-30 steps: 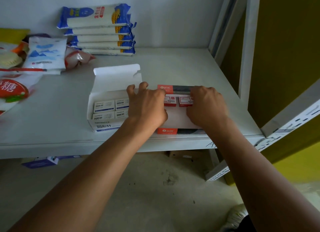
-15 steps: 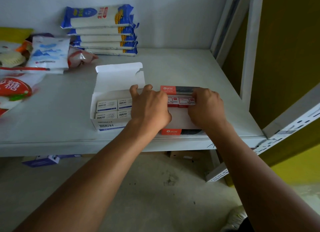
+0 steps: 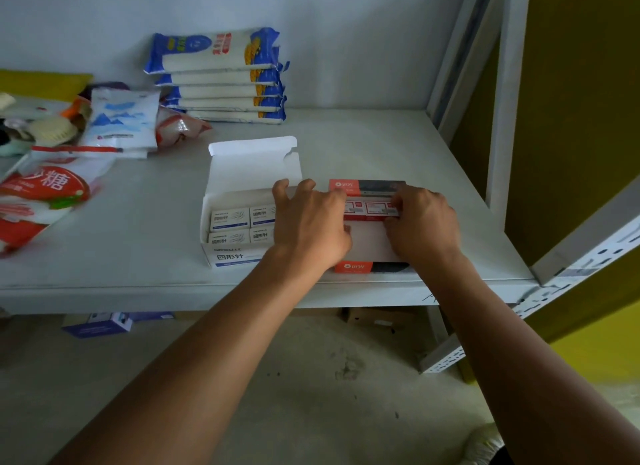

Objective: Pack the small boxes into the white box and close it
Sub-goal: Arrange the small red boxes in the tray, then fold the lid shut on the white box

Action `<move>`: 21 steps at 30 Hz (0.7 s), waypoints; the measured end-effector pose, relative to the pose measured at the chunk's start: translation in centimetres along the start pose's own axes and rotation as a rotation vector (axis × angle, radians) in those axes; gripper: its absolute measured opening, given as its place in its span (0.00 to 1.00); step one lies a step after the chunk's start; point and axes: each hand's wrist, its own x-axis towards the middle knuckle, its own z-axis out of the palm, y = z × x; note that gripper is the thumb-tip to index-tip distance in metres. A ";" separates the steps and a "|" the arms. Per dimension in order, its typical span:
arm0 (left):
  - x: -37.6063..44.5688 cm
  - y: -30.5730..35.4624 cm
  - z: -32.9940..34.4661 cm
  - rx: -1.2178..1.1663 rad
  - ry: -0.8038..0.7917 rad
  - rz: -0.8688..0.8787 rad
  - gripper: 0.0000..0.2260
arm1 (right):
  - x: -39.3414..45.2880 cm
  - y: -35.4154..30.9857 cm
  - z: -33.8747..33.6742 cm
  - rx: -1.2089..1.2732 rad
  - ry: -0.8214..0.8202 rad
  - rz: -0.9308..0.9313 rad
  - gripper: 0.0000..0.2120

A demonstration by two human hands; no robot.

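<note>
A white box (image 3: 239, 256) with blue print stands open on the shelf, its lid (image 3: 252, 163) raised at the back. Small white boxes (image 3: 229, 218) lie packed in its left part. Right beside it sits a red-and-black carton (image 3: 367, 184), also open, holding a row of small red boxes (image 3: 370, 208). My left hand (image 3: 311, 222) presses on the left end of that row, with its fingers spread over the right part of the white box. My right hand (image 3: 422, 222) grips the row's right end. What lies under my hands is hidden.
A stack of blue-and-white bags (image 3: 221, 80) stands at the back wall. Loose food packets (image 3: 117, 125) and a red sugar bag (image 3: 45, 194) crowd the left of the shelf (image 3: 398, 145). A white upright post (image 3: 498, 118) borders the right side. The shelf's front edge runs just below the boxes.
Both hands have stayed on the row of small red boxes, with the fingers shifting only slightly. The boxes have not visibly moved.
</note>
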 end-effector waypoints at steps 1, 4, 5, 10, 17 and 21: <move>-0.2 -0.2 -0.3 -0.029 0.060 0.007 0.14 | -0.2 -0.3 -0.3 0.001 0.014 -0.009 0.13; -0.4 -1.8 -1.9 -0.129 0.277 -0.054 0.15 | -0.3 -2.0 -1.3 0.051 0.087 -0.065 0.12; -0.4 -2.7 -2.6 -0.165 0.332 -0.104 0.16 | -0.3 -2.9 -1.5 0.088 0.095 -0.088 0.13; -0.6 -7.7 -5.0 -0.240 0.317 -0.451 0.19 | 0.3 -7.8 -1.7 0.278 -0.076 -0.198 0.15; -0.7 -13.1 -4.3 -0.538 -0.027 -0.740 0.22 | 2.2 -12.1 0.1 0.530 -0.431 0.044 0.21; -1.7 -13.4 -4.2 -0.769 0.151 -0.714 0.22 | 2.4 -12.3 0.5 0.819 -0.341 0.140 0.20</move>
